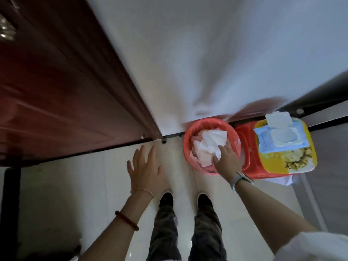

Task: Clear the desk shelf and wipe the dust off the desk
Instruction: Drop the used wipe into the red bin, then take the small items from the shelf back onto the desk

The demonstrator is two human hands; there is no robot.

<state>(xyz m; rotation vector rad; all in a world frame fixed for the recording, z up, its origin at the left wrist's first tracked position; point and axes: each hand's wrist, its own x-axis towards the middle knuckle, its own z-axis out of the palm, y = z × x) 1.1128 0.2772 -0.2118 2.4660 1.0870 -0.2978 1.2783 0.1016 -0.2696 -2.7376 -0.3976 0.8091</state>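
A person stands over a red bin (188, 147) at frame centre, the right hand (226, 159) pinching a white wipe (211, 142) atop tissues inside. The left hand (146, 168) hovers flat, fingers spread. A wipes pack (282, 140), lid up, sits centre right.

My right hand (227, 161) covers the near wipes in the bin (190, 132). A blurred streak (263, 108) beyond it I can't identify. The door (56, 91) is cut off at the left.
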